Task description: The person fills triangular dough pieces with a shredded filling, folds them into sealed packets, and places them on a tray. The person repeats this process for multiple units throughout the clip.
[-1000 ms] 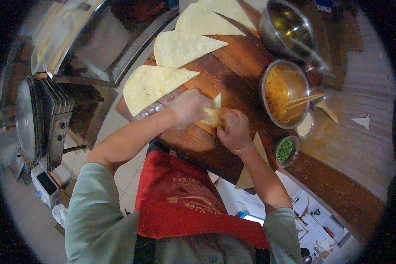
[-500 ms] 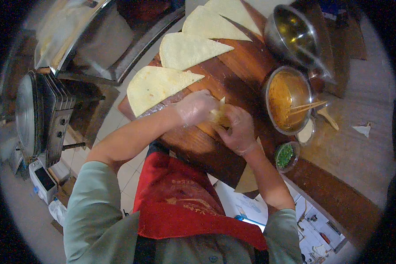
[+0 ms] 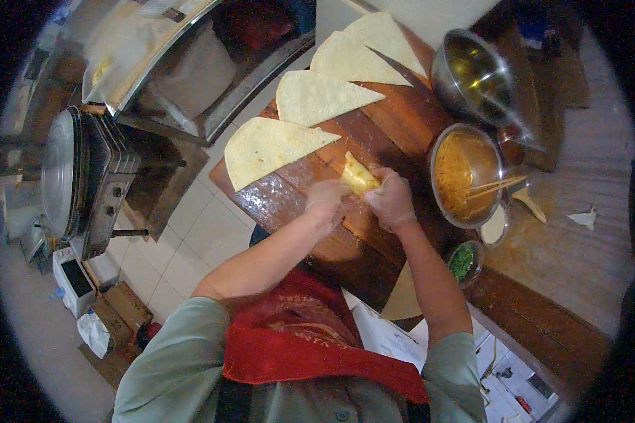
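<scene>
Two hands, left hand [image 3: 326, 199] and right hand [image 3: 390, 199], clamped on rolled pastry [image 3: 360, 175], orange filling in metal bowl [image 3: 466, 174]

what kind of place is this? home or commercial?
Probably a small commercial or street-food kitchen. Both hands, left hand and right hand, shape a filled dough roll over a long wooden board lined with cut dough sheets, beside a metal bowl of orange filling and a metal griddle.
</scene>
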The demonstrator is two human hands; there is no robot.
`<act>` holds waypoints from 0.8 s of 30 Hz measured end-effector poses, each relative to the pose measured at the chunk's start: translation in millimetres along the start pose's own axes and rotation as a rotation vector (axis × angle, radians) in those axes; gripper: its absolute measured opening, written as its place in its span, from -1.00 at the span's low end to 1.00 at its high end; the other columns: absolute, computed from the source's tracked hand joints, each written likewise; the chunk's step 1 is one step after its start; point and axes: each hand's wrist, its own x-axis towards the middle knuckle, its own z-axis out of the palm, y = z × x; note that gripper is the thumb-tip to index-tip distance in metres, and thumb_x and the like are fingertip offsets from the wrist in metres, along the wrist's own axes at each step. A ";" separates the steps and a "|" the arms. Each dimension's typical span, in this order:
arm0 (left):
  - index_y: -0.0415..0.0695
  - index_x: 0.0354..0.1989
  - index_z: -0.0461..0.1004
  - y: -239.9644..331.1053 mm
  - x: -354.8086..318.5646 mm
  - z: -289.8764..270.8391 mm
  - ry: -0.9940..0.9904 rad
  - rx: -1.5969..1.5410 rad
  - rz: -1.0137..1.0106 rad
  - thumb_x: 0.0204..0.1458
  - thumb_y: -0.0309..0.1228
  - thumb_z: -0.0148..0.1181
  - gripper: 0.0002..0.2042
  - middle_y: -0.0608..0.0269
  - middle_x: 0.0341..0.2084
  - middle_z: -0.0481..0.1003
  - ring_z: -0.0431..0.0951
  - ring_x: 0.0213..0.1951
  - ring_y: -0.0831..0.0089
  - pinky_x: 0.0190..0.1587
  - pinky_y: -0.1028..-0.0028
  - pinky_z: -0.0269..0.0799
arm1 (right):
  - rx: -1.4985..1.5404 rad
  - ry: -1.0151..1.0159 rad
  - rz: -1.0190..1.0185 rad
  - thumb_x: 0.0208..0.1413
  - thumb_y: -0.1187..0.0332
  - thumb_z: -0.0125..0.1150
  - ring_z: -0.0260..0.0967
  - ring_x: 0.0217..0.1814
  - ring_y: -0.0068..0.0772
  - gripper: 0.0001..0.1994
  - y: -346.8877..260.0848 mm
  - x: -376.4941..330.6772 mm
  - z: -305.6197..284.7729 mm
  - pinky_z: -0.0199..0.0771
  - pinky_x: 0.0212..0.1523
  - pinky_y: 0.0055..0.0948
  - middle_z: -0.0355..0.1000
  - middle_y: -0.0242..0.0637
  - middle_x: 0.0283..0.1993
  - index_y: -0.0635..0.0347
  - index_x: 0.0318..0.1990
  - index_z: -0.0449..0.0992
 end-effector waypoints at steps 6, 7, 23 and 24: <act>-0.31 -0.03 0.41 8.0 -1.7 6.5 0.001 0.046 0.007 0.14 -0.56 -0.01 -0.76 0.08 -0.12 0.52 0.56 -0.12 0.22 -0.03 0.29 0.55 | 0.714 -0.057 0.490 -0.10 0.31 0.36 0.49 -0.23 -0.28 -0.61 -19.3 -6.4 -8.3 0.52 -0.14 -0.28 0.52 -0.19 -0.20 0.33 -0.12 0.49; -0.32 -0.01 0.40 13.3 -8.0 4.1 -0.050 0.041 0.024 0.15 -0.55 -0.03 -0.75 0.09 -0.10 0.51 0.55 -0.10 0.22 0.00 0.29 0.53 | 0.846 -0.049 0.531 -0.10 0.34 0.37 0.49 -0.23 -0.30 -0.63 -31.1 -12.5 -11.3 0.51 -0.14 -0.30 0.52 -0.20 -0.20 0.34 -0.13 0.49; -0.27 -0.14 0.43 246.4 -179.6 -123.2 0.145 0.171 0.440 0.03 -0.58 0.18 -0.79 0.25 -0.34 0.45 0.45 -0.33 0.48 -0.26 0.50 0.40 | 1.309 -0.527 0.418 0.00 0.53 0.15 0.46 0.00 -0.21 -0.65 -285.1 34.3 98.4 0.50 0.07 -0.27 0.43 -0.06 -0.06 0.41 -0.01 0.36; -0.27 -0.12 0.43 265.0 -183.8 -139.2 0.173 0.208 0.479 0.03 -0.57 0.19 -0.77 0.24 -0.32 0.46 0.45 -0.30 0.48 -0.24 0.49 0.40 | 1.326 -0.562 0.397 -0.01 0.49 0.16 0.47 -0.06 -0.23 -0.64 -303.9 44.6 115.8 0.52 0.00 -0.30 0.45 -0.09 -0.09 0.42 -0.02 0.38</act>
